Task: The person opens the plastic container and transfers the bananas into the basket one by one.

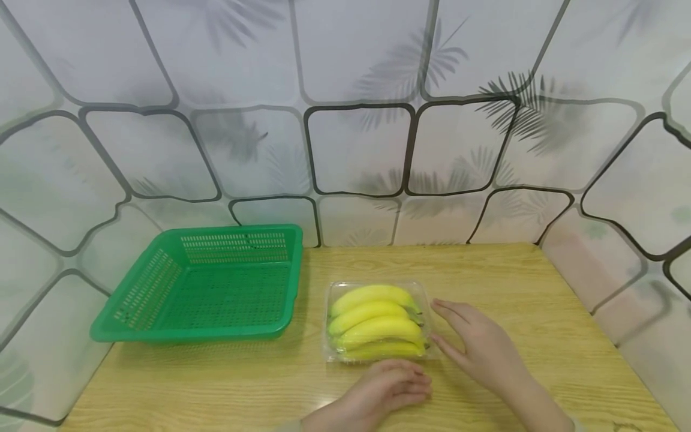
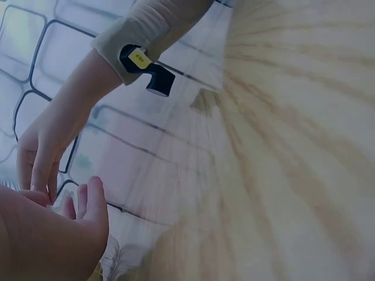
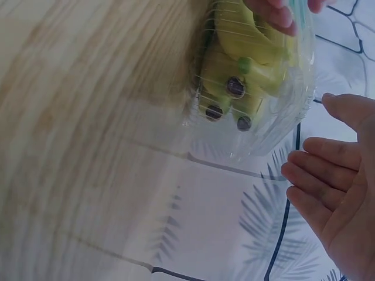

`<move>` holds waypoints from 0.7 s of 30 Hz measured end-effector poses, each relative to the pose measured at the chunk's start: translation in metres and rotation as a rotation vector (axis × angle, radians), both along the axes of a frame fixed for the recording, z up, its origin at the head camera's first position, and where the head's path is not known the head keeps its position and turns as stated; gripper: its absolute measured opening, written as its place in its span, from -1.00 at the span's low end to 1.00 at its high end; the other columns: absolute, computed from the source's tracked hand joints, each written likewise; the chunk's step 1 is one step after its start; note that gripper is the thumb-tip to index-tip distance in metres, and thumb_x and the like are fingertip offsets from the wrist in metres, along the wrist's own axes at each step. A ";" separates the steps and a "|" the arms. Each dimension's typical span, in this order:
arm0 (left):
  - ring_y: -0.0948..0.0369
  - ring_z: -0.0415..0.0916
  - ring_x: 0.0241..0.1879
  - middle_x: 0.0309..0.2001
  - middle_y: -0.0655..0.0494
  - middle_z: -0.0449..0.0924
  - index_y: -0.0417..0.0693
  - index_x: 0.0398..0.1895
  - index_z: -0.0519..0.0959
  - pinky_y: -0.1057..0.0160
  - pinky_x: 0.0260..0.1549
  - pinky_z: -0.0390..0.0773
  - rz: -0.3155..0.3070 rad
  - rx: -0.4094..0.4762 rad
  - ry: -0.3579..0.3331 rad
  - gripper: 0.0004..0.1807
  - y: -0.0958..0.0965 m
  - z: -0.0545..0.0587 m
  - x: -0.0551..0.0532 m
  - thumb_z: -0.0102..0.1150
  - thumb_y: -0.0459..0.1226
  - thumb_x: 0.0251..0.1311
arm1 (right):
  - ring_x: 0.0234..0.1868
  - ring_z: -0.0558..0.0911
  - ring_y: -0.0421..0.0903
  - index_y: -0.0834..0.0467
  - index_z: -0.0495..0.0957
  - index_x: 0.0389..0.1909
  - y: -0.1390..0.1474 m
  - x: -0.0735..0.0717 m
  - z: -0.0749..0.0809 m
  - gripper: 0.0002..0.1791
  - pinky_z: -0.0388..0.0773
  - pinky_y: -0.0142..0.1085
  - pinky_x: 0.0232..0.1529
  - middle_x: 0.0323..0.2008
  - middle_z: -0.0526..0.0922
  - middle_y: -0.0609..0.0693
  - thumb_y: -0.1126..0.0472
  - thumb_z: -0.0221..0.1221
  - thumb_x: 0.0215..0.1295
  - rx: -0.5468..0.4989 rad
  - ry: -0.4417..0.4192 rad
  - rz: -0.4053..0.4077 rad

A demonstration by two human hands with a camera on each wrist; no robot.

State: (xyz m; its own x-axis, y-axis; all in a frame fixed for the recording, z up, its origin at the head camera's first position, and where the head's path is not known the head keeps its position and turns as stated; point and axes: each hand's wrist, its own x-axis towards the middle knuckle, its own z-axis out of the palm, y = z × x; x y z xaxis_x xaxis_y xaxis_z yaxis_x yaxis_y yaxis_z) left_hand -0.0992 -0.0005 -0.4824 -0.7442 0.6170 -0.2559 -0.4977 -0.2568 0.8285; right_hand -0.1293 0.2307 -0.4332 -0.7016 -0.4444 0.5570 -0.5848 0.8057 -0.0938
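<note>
A clear plastic box holding several yellow bananas sits on the wooden table. In the head view my left hand is at the box's near edge, fingers loosely bent and pointing right, holding nothing. My right hand is beside the box's right side, thumb and fingers extended and spread, its fingertips close to the wall. The right wrist view shows the dark banana tips through the clear plastic, with the right hand apart from the box. The left wrist view shows mostly both hands, with the box largely hidden.
A green plastic basket with slotted walls stands to the left of the box. The wooden table meets a patterned wall covering at the back and sides.
</note>
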 end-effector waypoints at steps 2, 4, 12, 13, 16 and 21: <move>0.01 0.67 0.22 0.22 -0.24 0.68 -0.50 0.35 0.45 0.05 0.35 0.63 0.003 0.015 -0.015 -0.50 0.002 0.002 0.000 0.02 -0.23 0.59 | 0.12 0.76 0.08 0.19 0.64 0.27 0.000 0.001 -0.001 -0.36 0.77 0.02 0.08 0.21 0.74 0.08 0.08 0.53 0.18 0.005 -0.010 0.001; 0.00 0.66 0.25 0.27 -0.30 0.64 -0.50 0.38 0.43 0.07 0.36 0.63 0.012 0.031 -0.030 -0.48 0.003 0.004 0.000 0.02 -0.23 0.59 | 0.12 0.76 0.08 0.19 0.65 0.27 0.001 0.001 -0.002 -0.35 0.77 0.02 0.08 0.21 0.75 0.07 0.11 0.55 0.14 0.004 -0.018 0.007; -0.18 0.45 0.46 0.43 -0.44 0.42 -0.58 0.50 0.24 0.05 0.46 0.51 0.031 0.125 -0.104 -0.42 0.007 0.007 0.001 -0.06 -0.30 0.61 | 0.16 0.74 0.08 0.21 0.63 0.29 0.003 0.002 -0.008 -0.30 0.76 0.02 0.11 0.26 0.71 0.08 0.12 0.56 0.10 0.025 -0.065 0.026; -0.19 0.42 0.48 0.44 -0.45 0.41 -0.59 0.50 0.23 0.05 0.47 0.50 0.035 0.134 -0.113 -0.42 0.008 0.007 0.002 -0.07 -0.30 0.61 | 0.17 0.73 0.08 0.22 0.62 0.30 0.003 0.002 -0.008 -0.30 0.75 0.03 0.13 0.28 0.70 0.09 0.12 0.56 0.11 0.027 -0.068 0.034; -0.21 0.38 0.50 0.45 -0.45 0.39 -0.59 0.50 0.22 0.05 0.49 0.47 0.048 0.149 -0.130 -0.41 0.011 0.007 0.002 -0.08 -0.31 0.62 | 0.21 0.71 0.09 0.22 0.59 0.33 0.003 0.002 -0.010 -0.29 0.74 0.04 0.16 0.32 0.67 0.10 0.08 0.53 0.17 0.030 -0.063 0.061; -0.21 0.40 0.49 0.42 -0.41 0.44 -0.58 0.50 0.23 0.05 0.48 0.47 0.068 0.148 -0.132 -0.42 0.018 0.008 0.004 -0.06 -0.30 0.61 | 0.23 0.70 0.10 0.21 0.55 0.39 0.004 0.001 -0.013 -0.33 0.72 0.04 0.18 0.37 0.63 0.10 -0.07 0.39 0.40 0.020 -0.050 0.108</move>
